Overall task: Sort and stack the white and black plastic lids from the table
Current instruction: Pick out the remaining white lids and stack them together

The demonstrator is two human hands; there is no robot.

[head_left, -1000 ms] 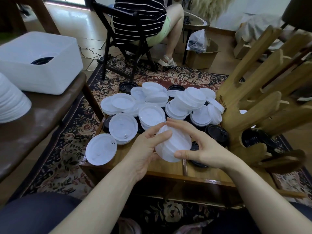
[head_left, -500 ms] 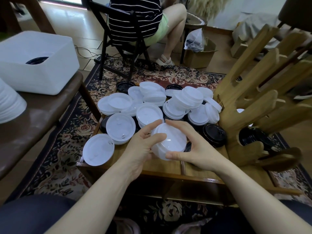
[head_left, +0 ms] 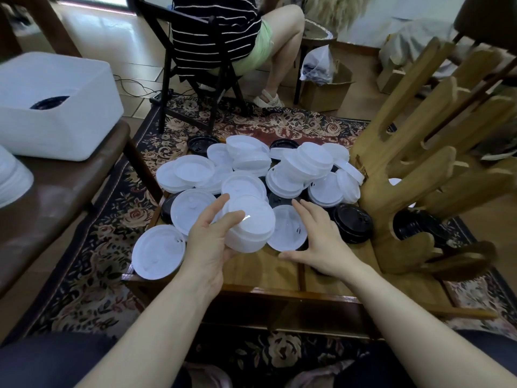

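Note:
My left hand grips a short stack of white lids, thumb on top and fingers underneath, just above the low wooden table. Beside it, my right hand lies with fingers spread along the right edge of a single white lid flat on the table, holding nothing. Behind the hands, several loose white lids are piled with black lids showing between them. One black lid lies right of my right hand, and one white lid rests at the table's front left corner.
A tall wooden hand-shaped rack crowds the table's right side, black lids behind it. A white bin and a stack of white lids sit on the brown bench at left. A person on a black chair is beyond the table.
My right hand has come off the stack and moved right to the single white lid. The left hand now holds the stack alone, shifted slightly left.

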